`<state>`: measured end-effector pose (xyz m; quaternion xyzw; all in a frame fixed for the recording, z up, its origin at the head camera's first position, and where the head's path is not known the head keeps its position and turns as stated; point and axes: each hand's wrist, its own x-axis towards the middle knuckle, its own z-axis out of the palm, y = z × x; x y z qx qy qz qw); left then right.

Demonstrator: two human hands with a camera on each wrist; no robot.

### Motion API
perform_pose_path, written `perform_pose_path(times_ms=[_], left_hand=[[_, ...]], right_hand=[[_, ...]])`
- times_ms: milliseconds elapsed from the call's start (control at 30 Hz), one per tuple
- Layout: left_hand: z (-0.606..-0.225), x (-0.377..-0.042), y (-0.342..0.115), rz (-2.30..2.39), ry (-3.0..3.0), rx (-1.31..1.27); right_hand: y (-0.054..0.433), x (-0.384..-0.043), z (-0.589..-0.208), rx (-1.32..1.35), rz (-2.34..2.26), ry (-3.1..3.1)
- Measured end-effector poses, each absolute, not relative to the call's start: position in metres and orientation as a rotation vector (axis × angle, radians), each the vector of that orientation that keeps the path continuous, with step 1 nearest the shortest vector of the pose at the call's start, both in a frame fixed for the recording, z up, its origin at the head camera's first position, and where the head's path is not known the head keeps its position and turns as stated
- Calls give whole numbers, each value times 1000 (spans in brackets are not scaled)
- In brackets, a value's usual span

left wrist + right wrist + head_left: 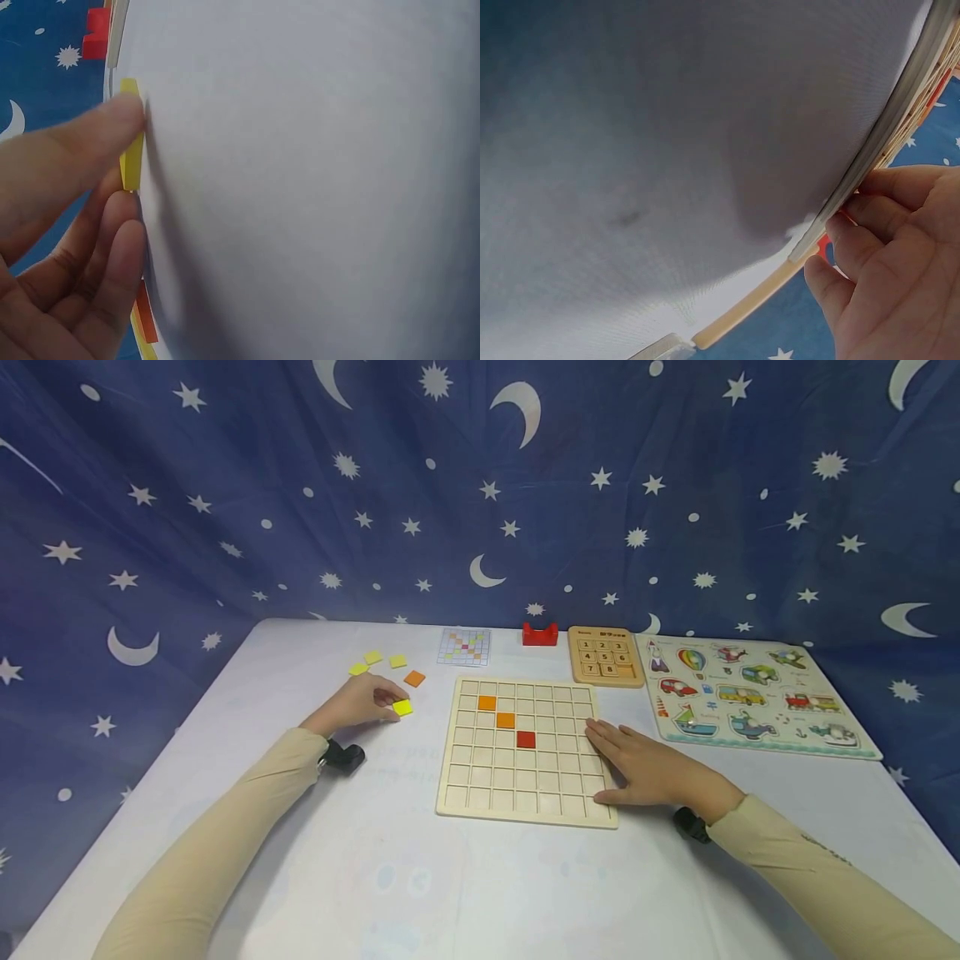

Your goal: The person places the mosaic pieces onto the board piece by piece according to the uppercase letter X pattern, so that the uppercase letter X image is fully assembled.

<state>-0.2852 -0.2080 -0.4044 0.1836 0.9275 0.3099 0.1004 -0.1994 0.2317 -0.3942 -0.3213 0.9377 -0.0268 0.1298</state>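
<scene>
My left hand (365,700) pinches a yellow square tile (402,707) between thumb and fingers, left of the board. In the left wrist view the thumb presses on the face of this yellow tile (130,161). My right hand (651,768) rests on the right edge of a wooden grid board (480,781), its fingers extended. Seen from the right wrist, the fingertips lie along the board's edge (877,131). Two orange tiles (487,702) and a red tile (527,740) sit in the grid's squares on a diagonal.
Several yellow tiles (373,657) and an orange tile (415,678) lie beyond my left hand. Behind the board are a coloured pattern card (464,647), a red stand (540,635) and a wooden number puzzle (606,657). A vehicle picture puzzle (757,693) lies at the right.
</scene>
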Motion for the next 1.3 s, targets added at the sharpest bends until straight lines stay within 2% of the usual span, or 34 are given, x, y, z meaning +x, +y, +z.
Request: perform_pose_path(times_ms=[933,1300], left_hand=[[-402,-284,-206,847,2778,525],[-392,-285,-176,1022,2737,659]], right_hand=[[231,-199,-395,-927,-61,2729],[231,-199,-394,-920,-65,2727]])
